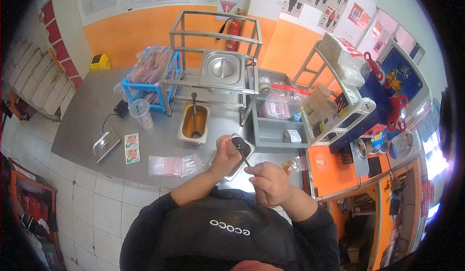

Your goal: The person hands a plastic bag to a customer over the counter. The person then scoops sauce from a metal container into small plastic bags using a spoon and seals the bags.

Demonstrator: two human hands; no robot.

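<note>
My right hand (270,183) is closed round the thin handle of a small black spoon (238,143), whose bowl points up and away from me. My left hand (226,155) is beside the spoon's bowl, its fingers curled; what they hold, if anything, is too small to make out. Both hands are over a metal container (248,151) at the table's near edge, which they partly hide. Left of them, a metal pan (205,136) holds a brown content and a black ladle (194,116). Plastic bags (167,166) lie on the metal table (87,121).
A metal rack (174,33) with a lidded pan (222,70) stands behind. To the left are a blue basket (145,89), a plastic cup (140,112) and a metal lid (106,146). Grey bins (276,140) and a white shelf (339,118) stand right.
</note>
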